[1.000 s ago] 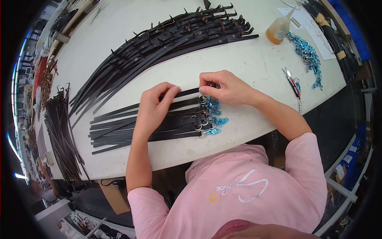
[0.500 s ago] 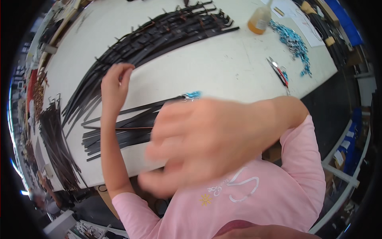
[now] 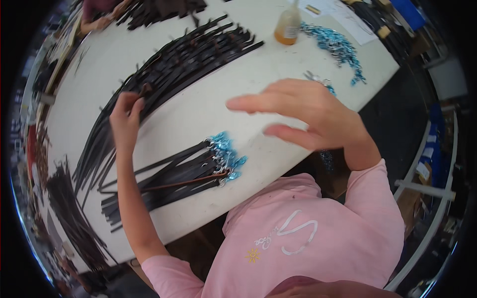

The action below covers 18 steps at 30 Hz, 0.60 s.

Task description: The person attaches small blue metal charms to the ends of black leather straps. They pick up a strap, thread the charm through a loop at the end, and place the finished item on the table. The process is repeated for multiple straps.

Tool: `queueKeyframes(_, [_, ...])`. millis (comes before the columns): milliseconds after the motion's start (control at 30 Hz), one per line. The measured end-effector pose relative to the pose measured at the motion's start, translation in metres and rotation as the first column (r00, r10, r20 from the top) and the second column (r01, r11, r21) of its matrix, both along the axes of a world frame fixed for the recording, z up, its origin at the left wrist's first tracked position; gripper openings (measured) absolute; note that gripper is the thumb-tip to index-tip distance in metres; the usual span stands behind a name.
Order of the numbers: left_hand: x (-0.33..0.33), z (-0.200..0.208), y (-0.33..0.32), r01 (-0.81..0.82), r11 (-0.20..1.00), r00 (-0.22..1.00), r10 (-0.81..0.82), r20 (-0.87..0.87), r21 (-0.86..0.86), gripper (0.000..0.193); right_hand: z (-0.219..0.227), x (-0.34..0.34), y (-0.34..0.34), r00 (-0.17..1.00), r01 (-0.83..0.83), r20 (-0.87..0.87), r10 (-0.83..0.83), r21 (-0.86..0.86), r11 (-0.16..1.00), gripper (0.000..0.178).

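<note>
My left hand (image 3: 127,119) is at the near edge of a long pile of black straps (image 3: 169,69), thumb and fingers curled together. A dark brown bit shows by its fingertips, too blurred to tell what it is. My right hand (image 3: 308,111) hovers over the table to the right, thumb and fingers apart, holding nothing. Below and between the hands lies a bundle of black straps (image 3: 174,174) with blue and silver clasps (image 3: 226,154) at their right ends; one brown strap (image 3: 191,183) runs across it. Small scissors (image 3: 310,76) are mostly hidden behind my right hand.
A bottle of amber liquid (image 3: 287,29) stands at the back right, beside a heap of blue clasps (image 3: 338,47) and paper sheets (image 3: 348,20). Another strap bundle (image 3: 74,218) lies at the left edge. At the far left, another person's hand (image 3: 103,23) is near more black straps (image 3: 161,11).
My right hand has moved right and away from in front of the strap bundle, uncovering its blue clasps. My left hand remains by the pile. The view has shifted, showing another person at the far left.
</note>
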<state>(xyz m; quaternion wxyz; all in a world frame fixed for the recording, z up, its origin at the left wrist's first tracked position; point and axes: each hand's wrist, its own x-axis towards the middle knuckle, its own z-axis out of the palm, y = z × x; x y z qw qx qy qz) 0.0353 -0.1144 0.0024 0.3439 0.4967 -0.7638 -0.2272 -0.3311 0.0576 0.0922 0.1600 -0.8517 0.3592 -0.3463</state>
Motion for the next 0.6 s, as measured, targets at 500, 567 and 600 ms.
queueKeyframes(500, [-0.067, 0.035, 0.112, 0.373, 0.776, 0.917, -0.224, -0.330, 0.509, 0.022, -0.060, 0.067, -0.042, 0.996, 0.057, 0.043, -0.073, 0.302, 0.952, 0.021])
queueKeyframes(567, [-0.059, 0.030, 0.106, 0.323, 0.741, 0.940, -0.179, -0.291, 0.589, 0.023, -0.078, 0.070, -0.053, 0.985, 0.019, 0.149, -0.082, 0.377, 0.926, 0.016])
queueKeyframes(600, [-0.056, 0.026, 0.104, 0.297, 0.721, 0.950, -0.154, -0.272, 0.627, 0.024, -0.083, 0.071, -0.057, 0.976, -0.003, 0.198, -0.087, 0.415, 0.910, 0.014])
